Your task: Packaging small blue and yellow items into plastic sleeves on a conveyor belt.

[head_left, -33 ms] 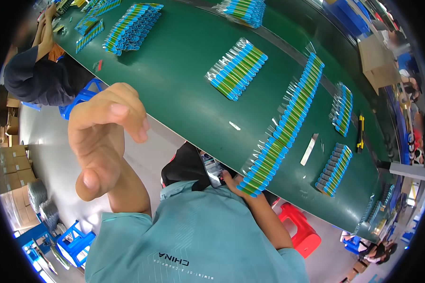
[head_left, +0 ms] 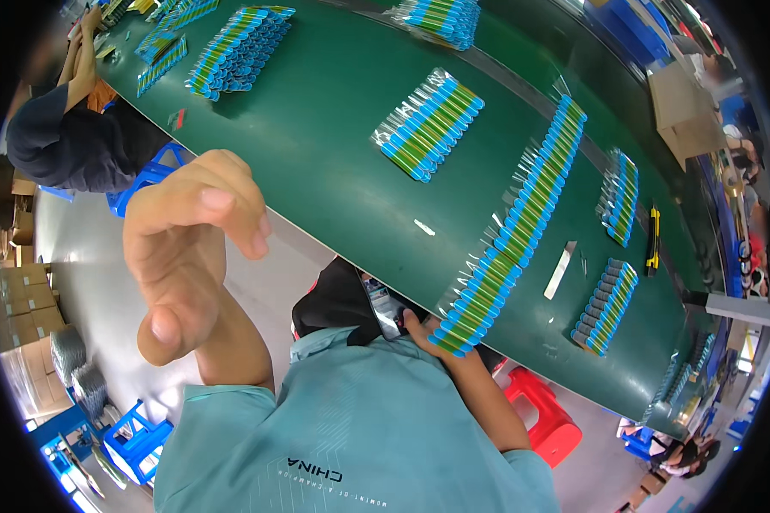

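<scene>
My left hand (head_left: 192,248) is raised close to the camera, with its fingers bent and its thumb standing apart. Nothing lies between them. Down at my lap, by the table's near edge, my right hand (head_left: 423,332) holds a phone (head_left: 387,306) with a lit screen; its thumb rests at the phone's side and its other fingers are mostly hidden. Just beyond that hand begins a long row of overlapping blue and green packets (head_left: 513,239) in clear wrap, running away across the green table (head_left: 334,197).
Shorter packet stacks (head_left: 432,126) and a taller pile (head_left: 241,51) lie farther off. A yellow and black cutter (head_left: 653,241) and a white strip (head_left: 560,270) are at the right. A co-worker (head_left: 77,141) sits at the far left. A red stool (head_left: 543,419) stands beside me.
</scene>
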Motion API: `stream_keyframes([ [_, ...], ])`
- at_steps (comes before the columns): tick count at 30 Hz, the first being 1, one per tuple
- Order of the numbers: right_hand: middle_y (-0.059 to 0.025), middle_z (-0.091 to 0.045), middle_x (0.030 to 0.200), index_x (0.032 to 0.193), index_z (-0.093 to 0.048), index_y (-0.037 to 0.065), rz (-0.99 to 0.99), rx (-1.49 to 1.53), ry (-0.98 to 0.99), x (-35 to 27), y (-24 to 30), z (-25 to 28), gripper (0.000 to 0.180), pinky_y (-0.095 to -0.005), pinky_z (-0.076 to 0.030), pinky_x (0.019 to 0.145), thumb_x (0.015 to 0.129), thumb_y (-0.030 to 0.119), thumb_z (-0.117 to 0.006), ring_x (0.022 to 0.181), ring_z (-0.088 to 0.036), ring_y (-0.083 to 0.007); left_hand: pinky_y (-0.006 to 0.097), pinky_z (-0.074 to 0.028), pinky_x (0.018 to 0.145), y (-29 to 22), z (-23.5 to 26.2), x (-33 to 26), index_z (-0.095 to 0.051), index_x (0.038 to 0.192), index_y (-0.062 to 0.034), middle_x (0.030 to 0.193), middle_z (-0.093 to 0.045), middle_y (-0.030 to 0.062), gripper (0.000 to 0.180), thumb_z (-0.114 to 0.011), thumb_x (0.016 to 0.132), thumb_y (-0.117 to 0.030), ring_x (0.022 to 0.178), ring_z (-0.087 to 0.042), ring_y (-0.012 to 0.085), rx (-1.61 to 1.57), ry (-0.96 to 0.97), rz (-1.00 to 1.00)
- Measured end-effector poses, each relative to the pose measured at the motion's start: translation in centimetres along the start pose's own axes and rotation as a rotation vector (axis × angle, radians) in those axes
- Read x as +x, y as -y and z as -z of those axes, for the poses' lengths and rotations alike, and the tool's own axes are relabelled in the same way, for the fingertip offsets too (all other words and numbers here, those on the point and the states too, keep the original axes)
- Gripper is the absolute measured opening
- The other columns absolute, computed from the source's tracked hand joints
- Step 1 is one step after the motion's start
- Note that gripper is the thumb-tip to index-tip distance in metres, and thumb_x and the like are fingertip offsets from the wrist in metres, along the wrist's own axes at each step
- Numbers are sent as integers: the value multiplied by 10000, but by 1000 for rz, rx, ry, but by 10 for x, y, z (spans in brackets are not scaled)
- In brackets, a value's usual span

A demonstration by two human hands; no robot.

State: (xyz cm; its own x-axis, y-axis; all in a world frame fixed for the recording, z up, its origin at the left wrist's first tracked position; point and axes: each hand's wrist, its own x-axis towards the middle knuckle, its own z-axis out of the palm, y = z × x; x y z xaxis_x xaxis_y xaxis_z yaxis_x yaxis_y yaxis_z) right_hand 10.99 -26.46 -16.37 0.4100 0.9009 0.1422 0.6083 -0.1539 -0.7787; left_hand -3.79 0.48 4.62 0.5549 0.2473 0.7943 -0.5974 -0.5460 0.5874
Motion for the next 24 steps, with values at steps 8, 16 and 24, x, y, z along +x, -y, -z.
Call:
stream_keyframes([
  [8, -148, -662, 1194, 1261, -615, 22, -11, -73, 67, -4, -1, 5, 537, -421, -475, 949, 795, 255, -744, 1111, -593, -341, 379, -311, 743, -7, 2, 0, -494, 1349, -46, 864, -551, 65, 656, -456, 932, -550, 772, -493, 195, -29, 97, 76],
  [16, -130, -666, 1206, 1258, -624, 41, 44, -110, 14, 2, 1, 4, 500, -412, -487, 948, 817, 254, -722, 1100, -608, -332, 360, -362, 695, -5, 0, 1, -515, 1302, 0, 820, -578, 88, 675, -481, 919, -555, 743, -525, 203, -10, 66, 48],
  [24, -141, -650, 1268, 1325, -583, 53, -40, -70, 34, -9, -11, -5, 528, -416, -479, 990, 840, 230, -695, 1167, -595, -343, 347, -413, 651, -1, 1, 2, -533, 1257, 47, 778, -608, 111, 698, -510, 905, -555, 713, -559, 210, -12, 29, 3],
])
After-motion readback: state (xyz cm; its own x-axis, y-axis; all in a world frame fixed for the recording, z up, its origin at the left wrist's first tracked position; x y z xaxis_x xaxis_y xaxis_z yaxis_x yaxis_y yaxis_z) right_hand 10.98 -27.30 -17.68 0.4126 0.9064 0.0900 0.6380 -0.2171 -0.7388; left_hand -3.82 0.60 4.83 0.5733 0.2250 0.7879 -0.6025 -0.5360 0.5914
